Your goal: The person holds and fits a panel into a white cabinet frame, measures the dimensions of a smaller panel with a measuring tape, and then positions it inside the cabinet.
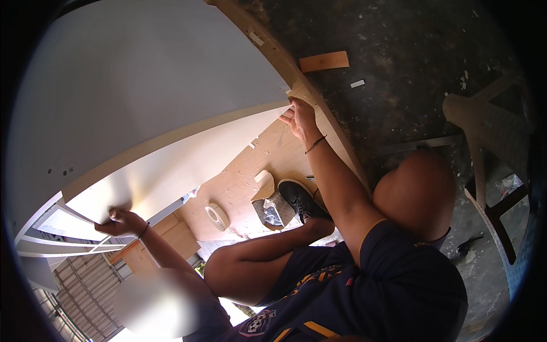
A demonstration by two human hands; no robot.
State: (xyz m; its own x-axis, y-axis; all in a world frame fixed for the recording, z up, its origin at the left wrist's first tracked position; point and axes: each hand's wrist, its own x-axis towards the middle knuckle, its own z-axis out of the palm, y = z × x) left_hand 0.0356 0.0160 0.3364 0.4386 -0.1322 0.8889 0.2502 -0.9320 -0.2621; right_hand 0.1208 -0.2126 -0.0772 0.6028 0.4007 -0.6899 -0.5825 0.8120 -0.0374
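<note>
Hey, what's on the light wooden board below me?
A black shoe, a beige scrap, a round cream roll and what looks like an open bag. Anything the white furniture piece covers is hidden.

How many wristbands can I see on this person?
2: a dark wristband on the wrist of the right hand and another on the wrist of the left hand, both hands at the white board. Any under the sleeves would be hidden.
</note>
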